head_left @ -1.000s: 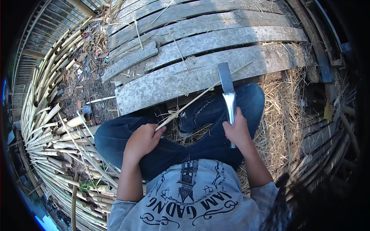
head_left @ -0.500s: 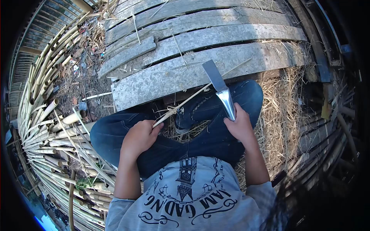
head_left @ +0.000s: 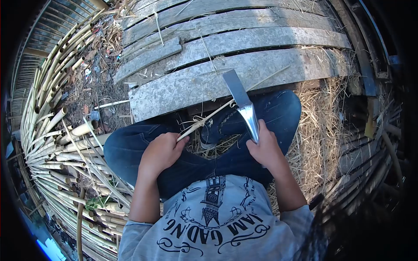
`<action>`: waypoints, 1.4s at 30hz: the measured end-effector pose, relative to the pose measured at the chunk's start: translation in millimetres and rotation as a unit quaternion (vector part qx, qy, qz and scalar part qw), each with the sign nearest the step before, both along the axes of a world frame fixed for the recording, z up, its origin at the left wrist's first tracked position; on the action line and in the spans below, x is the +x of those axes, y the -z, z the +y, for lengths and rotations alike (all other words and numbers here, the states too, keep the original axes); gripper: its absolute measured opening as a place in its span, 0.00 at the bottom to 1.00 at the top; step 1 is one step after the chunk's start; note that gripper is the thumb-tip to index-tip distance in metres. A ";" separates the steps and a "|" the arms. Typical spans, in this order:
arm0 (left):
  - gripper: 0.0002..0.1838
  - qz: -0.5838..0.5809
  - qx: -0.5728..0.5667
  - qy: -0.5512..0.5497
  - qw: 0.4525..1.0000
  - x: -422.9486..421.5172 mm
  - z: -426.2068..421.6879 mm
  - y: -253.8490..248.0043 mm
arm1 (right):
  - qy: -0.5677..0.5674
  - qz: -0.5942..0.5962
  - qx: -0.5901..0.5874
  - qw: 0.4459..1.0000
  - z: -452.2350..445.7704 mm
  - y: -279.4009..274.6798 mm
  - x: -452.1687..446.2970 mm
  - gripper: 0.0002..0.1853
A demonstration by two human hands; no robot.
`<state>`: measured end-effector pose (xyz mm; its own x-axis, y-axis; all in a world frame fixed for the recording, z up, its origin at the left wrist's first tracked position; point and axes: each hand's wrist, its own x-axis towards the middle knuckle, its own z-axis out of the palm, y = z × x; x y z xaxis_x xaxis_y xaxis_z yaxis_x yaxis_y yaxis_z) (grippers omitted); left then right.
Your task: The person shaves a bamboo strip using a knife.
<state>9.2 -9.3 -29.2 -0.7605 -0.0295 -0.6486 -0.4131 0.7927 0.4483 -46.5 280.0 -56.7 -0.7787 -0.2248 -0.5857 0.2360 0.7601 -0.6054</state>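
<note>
My left hand point(head_left: 162, 151) is closed round the near end of a thin bamboo strip point(head_left: 213, 114). The strip slants up and right across my lap, and its far end lies over the edge of a grey plank point(head_left: 174, 96). Pale shavings curl from it just beyond my fist. In my right hand point(head_left: 264, 145) is a knife point(head_left: 242, 102) with a broad, square-ended blade and a shiny metal handle. Its blade points up and left, crossing over the strip; whether the two touch I cannot tell.
My crossed legs in jeans point(head_left: 274, 115) lie under both hands. Many cut bamboo poles point(head_left: 61, 152) are stacked at the left. A heap of straw-like shavings point(head_left: 320, 130) covers the right side. A short loose board point(head_left: 148, 60) rests on the planks ahead.
The knife and my right hand have moved a little left along the strip, toward my left hand. My left hand keeps its hold on the strip.
</note>
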 end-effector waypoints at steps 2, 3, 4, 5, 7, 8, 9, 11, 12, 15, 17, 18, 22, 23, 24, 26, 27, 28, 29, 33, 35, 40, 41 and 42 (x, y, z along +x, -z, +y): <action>0.21 -0.004 -0.003 0.001 1.000 -0.7 1.4 0.2 | -0.004 0.007 -0.043 0.999 -3.6 2.7 15.8 0.22; 0.21 -0.004 -0.001 0.008 1.000 -2.2 1.8 -0.2 | 0.000 -0.002 -0.039 0.999 0.1 -2.4 8.4 0.20; 0.21 0.001 0.004 0.003 1.000 -1.9 2.5 -1.9 | 0.003 -0.012 -0.034 0.999 5.8 -7.2 -1.7 0.18; 0.21 0.006 0.008 -0.005 1.000 -0.6 3.1 -2.2 | 0.029 0.027 -0.009 0.999 10.6 1.7 -3.5 0.16; 0.20 0.002 0.012 -0.007 1.000 -0.6 3.2 -0.7 | 0.088 0.041 0.001 0.995 1.8 2.9 -0.5 0.17; 0.20 0.002 0.012 -0.007 1.000 -0.5 2.3 -1.4 | 0.110 0.036 0.010 0.993 -3.3 5.9 6.5 0.18; 0.20 0.003 0.009 -0.008 1.000 -0.5 1.6 -1.9 | 0.036 0.048 -0.019 0.998 -6.8 4.6 15.7 0.19; 0.20 0.007 0.009 -0.006 1.000 -0.4 2.6 -1.5 | 0.012 0.006 -0.126 0.992 -9.0 7.8 35.6 0.20; 0.20 0.008 0.012 0.003 1.000 -1.5 2.4 -0.8 | 0.020 0.008 -0.123 0.992 -6.4 6.3 31.4 0.20; 0.20 0.013 0.023 0.006 1.000 1.3 1.9 4.4 | 0.070 0.021 -0.067 0.995 2.1 10.8 13.2 0.25; 0.21 0.035 0.032 -0.010 0.999 2.9 1.2 4.9 | 0.043 0.022 -0.041 0.998 -5.3 8.1 25.8 0.25; 0.21 0.036 0.029 -0.011 0.999 2.2 0.3 4.5 | 0.019 0.025 -0.018 0.999 -9.9 5.4 33.1 0.25; 0.21 0.031 0.032 -0.002 0.999 1.9 0.5 3.7 | 0.009 0.015 -0.111 0.994 1.2 0.1 29.8 0.20; 0.21 0.046 0.038 -0.009 0.998 3.2 1.5 4.1 | 0.037 0.018 -0.057 0.998 -0.1 -6.9 20.9 0.18; 0.21 0.043 0.039 -0.011 0.998 4.7 2.3 5.0 | 0.096 0.006 -0.057 0.994 -2.1 1.2 20.7 0.19; 0.21 0.038 0.023 -0.006 0.999 3.9 0.9 5.6 | 0.082 0.035 -0.076 0.993 -4.6 13.0 35.4 0.20; 0.21 0.039 0.018 -0.008 0.999 3.3 -0.5 6.4 | 0.021 0.024 -0.078 0.996 -7.1 6.7 40.7 0.21; 0.21 0.037 0.027 -0.004 0.999 3.9 -1.4 8.3 | -0.039 0.011 -0.079 0.996 -9.1 1.1 44.3 0.21; 0.20 0.033 0.037 0.003 0.999 4.3 -2.0 9.1 | -0.033 0.005 -0.118 0.992 -6.1 6.1 44.6 0.21; 0.20 0.040 0.034 -0.015 0.999 4.7 2.2 6.4 | 0.110 -0.010 -0.077 0.991 -4.7 13.3 26.3 0.21; 0.20 0.022 0.027 -0.018 0.999 3.2 0.9 5.5 | 0.021 -0.002 -0.085 0.996 -4.5 8.9 36.7 0.20; 0.20 0.005 0.009 0.004 1.000 0.3 2.0 3.0 | 0.030 -0.003 -0.080 0.996 -3.7 2.8 23.1 0.26; 0.20 0.005 0.006 0.000 1.000 1.0 2.6 2.5 | 0.124 -0.048 -0.086 0.987 -8.1 10.5 28.0 0.23; 0.20 0.004 0.005 -0.003 1.000 1.4 2.1 3.8 | 0.120 -0.049 -0.086 0.988 -7.6 8.1 32.2 0.23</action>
<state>10.6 -7.2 -33.1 -0.7651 -0.0280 -0.6433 -0.4148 0.7856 0.4591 -14.3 272.4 -64.8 -0.7628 -0.1427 -0.6307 0.4618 0.5625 -0.6858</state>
